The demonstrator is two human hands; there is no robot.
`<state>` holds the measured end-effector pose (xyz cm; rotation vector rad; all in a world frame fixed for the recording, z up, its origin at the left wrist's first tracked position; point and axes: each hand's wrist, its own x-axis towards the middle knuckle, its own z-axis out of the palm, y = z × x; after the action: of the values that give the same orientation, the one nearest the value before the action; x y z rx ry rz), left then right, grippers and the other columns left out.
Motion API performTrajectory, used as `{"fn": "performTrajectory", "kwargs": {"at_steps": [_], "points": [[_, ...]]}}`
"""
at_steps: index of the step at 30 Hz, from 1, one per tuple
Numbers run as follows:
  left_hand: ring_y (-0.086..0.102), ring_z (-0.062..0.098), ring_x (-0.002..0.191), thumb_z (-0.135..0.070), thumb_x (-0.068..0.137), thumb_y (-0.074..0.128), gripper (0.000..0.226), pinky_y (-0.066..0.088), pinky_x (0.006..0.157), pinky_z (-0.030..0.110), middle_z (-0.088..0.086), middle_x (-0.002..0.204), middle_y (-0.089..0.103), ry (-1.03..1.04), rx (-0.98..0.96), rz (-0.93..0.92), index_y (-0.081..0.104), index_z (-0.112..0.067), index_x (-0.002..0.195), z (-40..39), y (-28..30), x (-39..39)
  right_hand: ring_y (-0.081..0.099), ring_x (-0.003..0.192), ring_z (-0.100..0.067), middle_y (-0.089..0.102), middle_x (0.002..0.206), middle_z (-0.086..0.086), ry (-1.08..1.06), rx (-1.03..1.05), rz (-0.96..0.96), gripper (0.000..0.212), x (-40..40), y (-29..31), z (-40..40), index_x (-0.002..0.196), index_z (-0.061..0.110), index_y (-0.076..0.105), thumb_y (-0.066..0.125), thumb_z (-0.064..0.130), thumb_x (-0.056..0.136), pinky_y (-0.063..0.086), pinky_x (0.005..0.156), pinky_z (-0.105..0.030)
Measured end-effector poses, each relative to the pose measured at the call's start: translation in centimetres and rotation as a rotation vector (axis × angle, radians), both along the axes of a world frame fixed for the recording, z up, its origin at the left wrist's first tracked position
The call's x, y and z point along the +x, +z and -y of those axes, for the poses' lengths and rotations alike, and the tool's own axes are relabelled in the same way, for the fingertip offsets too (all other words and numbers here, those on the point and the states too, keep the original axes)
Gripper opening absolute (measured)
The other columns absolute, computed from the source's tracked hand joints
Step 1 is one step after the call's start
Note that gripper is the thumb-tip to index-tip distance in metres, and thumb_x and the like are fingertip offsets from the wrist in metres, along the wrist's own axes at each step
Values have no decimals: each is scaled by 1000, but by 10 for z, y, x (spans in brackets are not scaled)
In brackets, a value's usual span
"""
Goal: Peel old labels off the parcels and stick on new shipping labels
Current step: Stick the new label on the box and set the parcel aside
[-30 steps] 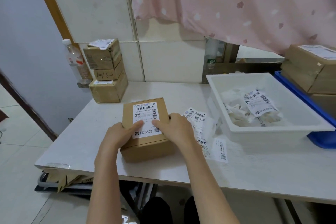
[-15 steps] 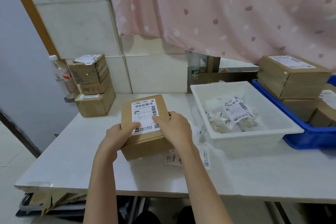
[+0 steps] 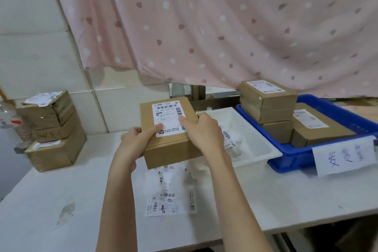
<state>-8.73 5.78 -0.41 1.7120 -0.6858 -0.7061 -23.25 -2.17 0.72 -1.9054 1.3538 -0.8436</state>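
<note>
Labelled parcel — on the table a second ago — now lifted, left hand and right hand gripping its sides (labelling apparently done), probably bound for the blue crate.

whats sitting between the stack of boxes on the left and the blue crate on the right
In the head view, between the left stack and the blue crate: the parcel held up in both hands, loose label sheets on the table, and the white tray.

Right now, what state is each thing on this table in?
Held parcel: lifted, gripped by left hand and right hand, labelled.
White tray: holds peeled labels.
Blue crate: holds labelled parcels.
Loose labels: flat on table.
Parcel stack: three high, by wall.
</note>
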Motion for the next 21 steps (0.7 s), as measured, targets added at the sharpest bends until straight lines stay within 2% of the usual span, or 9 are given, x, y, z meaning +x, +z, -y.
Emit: {"fn": "performTrajectory", "kwargs": {"at_steps": [2, 4, 5, 8, 10, 12, 15, 18, 21], "points": [[62, 14, 88, -46, 78, 76, 49, 43, 61, 25, 8, 131, 54, -56, 3, -1, 53, -16, 107, 18, 4, -16, 59, 104, -24, 64, 114, -2, -47, -2, -11, 50, -21, 3, 10, 120, 15, 56, 51, 56, 92, 49, 88, -41], [63, 17, 94, -53, 63, 78, 59, 43, 61, 26, 9, 132, 53, -118, 15, -6, 55, -17, 104, 35, 6, -35, 59, 104, -24, 64, 112, -2, -93, 8, -6, 49, -46, 5, 18, 118, 16, 57, 51, 56, 91, 49, 91, -44], [63, 18, 94, -53, 60, 77, 56, 42, 61, 26, 9, 131, 53, -154, 16, -8, 56, -19, 100, 44, 6, -46, 59, 102, -23, 63, 109, -1, -115, 15, -2, 47, -59, 5, 21, 116, 16, 58, 51, 56, 92, 50, 89, -42], [63, 17, 87, -44, 75, 77, 35, 41, 59, 25, 8, 124, 63, -261, -12, -26, 64, -20, 97, 67, 4, -82, 54, 91, -21, 59, 99, 1, -201, 27, 4, 45, -100, 4, 27, 111, 13, 58, 52, 53, 92, 44, 75, -34], [65, 19, 91, -51, 64, 75, 59, 42, 60, 26, 7, 124, 63, -334, 1, -44, 65, -16, 110, 79, 1, -107, 52, 90, -23, 56, 97, 0, -264, 33, 3, 45, -126, 3, 29, 111, 11, 58, 53, 52, 92, 42, 73, -34], [65, 21, 96, -57, 52, 71, 78, 42, 60, 28, 8, 128, 59, -350, 22, -60, 61, -15, 117, 89, -2, -131, 55, 96, -25, 60, 104, -2, -328, 34, -9, 47, -150, 0, 31, 113, 11, 57, 52, 52, 92, 44, 76, -35], [62, 25, 104, -61, 49, 69, 89, 46, 69, 33, 10, 130, 55, -406, 48, -71, 55, -14, 123, 100, -6, -165, 57, 100, -24, 63, 110, -3, -412, 39, -11, 47, -181, -4, 35, 115, 13, 57, 52, 53, 92, 44, 77, -35], [60, 27, 108, -57, 62, 76, 84, 48, 80, 37, 10, 130, 55, -462, 55, -70, 51, -12, 128, 113, -9, -196, 57, 106, -25, 62, 116, -3, -486, 56, -6, 47, -209, -8, 37, 119, 13, 58, 52, 52, 92, 45, 83, -36], [59, 25, 109, -57, 52, 72, 89, 47, 76, 33, 10, 133, 52, -525, 66, -99, 52, -13, 127, 126, -10, -224, 57, 110, -27, 62, 119, -5, -552, 77, 5, 48, -238, -10, 38, 122, 12, 56, 52, 50, 93, 48, 90, -39]]}}
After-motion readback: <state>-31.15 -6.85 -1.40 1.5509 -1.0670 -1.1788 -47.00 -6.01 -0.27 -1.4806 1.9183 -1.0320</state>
